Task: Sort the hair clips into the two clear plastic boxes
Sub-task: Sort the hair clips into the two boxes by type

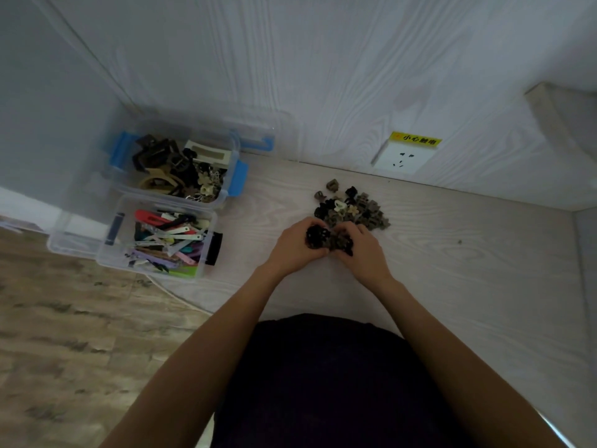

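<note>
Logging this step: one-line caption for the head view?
Both hands scoop small dark claw clips beside two filled clear boxes.

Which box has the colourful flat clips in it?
The nearer box, the one with dark latches. Its clips are red, pink, purple and green flat ones. The farther box with blue latches holds brown, black and beige claw clips.

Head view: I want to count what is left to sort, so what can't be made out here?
- Clips in the left hand and right hand: fingers cover most; number unclear.
- Pile: small dark clips overlap; too small to count.
- Far box: dark clips tangled and blurred.
- Near box: lower layers hidden beneath top clips.
</note>
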